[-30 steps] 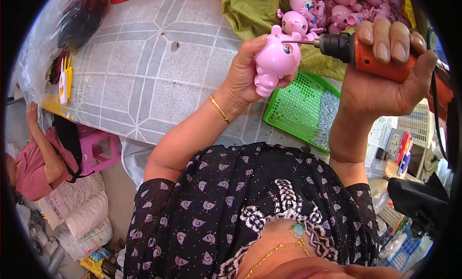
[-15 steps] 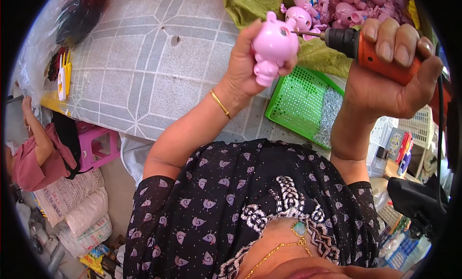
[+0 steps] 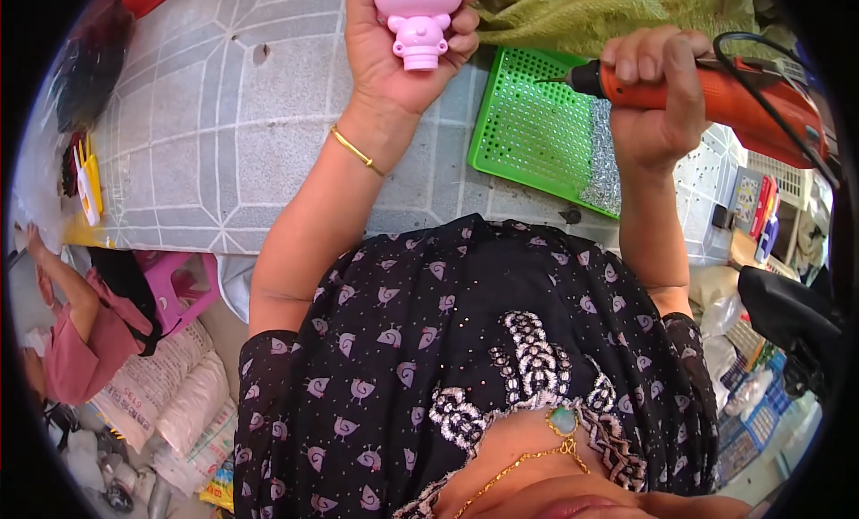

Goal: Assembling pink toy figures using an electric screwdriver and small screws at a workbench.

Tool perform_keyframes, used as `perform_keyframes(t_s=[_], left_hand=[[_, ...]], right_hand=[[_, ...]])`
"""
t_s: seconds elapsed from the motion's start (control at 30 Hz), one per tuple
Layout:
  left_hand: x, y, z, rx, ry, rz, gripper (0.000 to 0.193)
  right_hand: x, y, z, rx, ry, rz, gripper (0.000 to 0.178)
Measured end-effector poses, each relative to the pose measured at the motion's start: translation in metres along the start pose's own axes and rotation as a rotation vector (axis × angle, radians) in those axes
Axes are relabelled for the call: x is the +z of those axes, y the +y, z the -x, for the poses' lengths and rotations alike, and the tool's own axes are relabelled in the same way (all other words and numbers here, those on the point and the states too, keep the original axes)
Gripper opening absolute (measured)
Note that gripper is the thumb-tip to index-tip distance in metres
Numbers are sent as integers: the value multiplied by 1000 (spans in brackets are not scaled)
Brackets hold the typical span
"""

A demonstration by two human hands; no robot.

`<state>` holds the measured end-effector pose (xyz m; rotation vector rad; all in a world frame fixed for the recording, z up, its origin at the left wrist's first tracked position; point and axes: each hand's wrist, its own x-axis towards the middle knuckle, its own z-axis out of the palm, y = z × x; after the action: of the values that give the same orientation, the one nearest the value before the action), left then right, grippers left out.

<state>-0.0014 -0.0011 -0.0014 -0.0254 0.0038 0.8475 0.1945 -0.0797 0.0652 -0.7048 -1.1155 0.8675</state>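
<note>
My left hand [image 3: 380, 76] is wrapped round a pink plastic toy figure [image 3: 419, 29] with a big round head and a small body. The top of its head is cut off by the upper edge of the picture. In my right hand [image 3: 658, 107] is an orange electric screwdriver [image 3: 761, 107], gripped by its body, its thin bit pointing left. That bit hangs above a green perforated tray [image 3: 530, 181]. Many small silvery screws [image 3: 606, 165] lie heaped along the tray's right side.
An olive woven sack [image 3: 573, 18] lies behind the tray. The screwdriver's black cable [image 3: 778, 98] loops at the right. White and yellow tools [image 3: 89, 179] lie at the table's left end. A person in a pink top [image 3: 85, 340] is beside a pink stool [image 3: 183, 291].
The screwdriver bit has left the toy's face and come down over the tray. My left hand has moved left and up with the toy, now turned. The view has shifted.
</note>
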Motion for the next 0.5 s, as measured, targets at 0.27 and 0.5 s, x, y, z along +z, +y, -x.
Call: perform_keyframes(t_s=[0.27, 0.5], left_hand=[[-2, -4, 0, 28, 15, -35, 53], [0, -3, 0, 25, -5, -45, 55]], right_hand=[[-2, 20, -6, -45, 32, 36, 10], [-2, 34, -7, -30, -4, 37, 9]])
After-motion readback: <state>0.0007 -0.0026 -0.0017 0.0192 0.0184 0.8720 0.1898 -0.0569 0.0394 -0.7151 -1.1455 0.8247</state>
